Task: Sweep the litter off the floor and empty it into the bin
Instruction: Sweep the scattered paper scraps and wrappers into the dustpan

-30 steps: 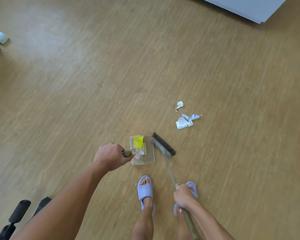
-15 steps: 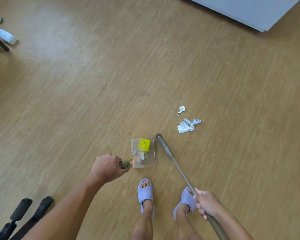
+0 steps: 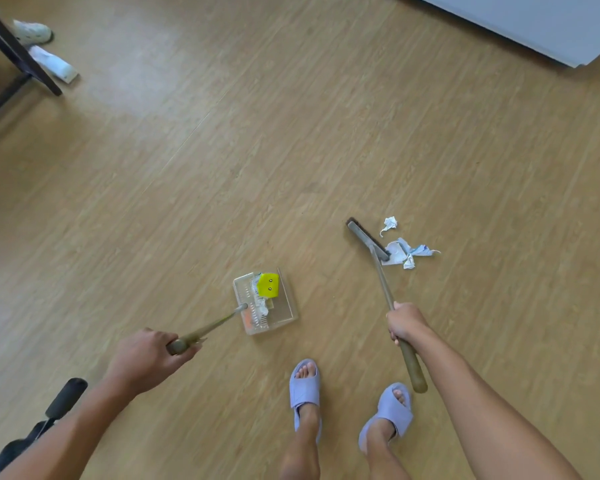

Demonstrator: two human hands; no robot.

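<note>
A clear plastic dustpan lies on the wooden floor, holding a yellow piece of litter and some crumpled paper. My left hand grips the end of the dustpan's long handle. My right hand grips the broom handle. The broom head rests on the floor, touching a white and blue crumpled wrapper. A smaller white paper scrap lies just beyond it, to the right of the broom head.
My feet in lilac slippers stand below the dustpan. A dark furniture leg, a white shoe and a white packet are at the far left. A white panel is at the top right. Black equipment sits bottom left.
The broom head swung right, away from the dustpan, and now touches the wrapper. My right hand moved right with it. The dustpan stayed on the floor with its litter.
</note>
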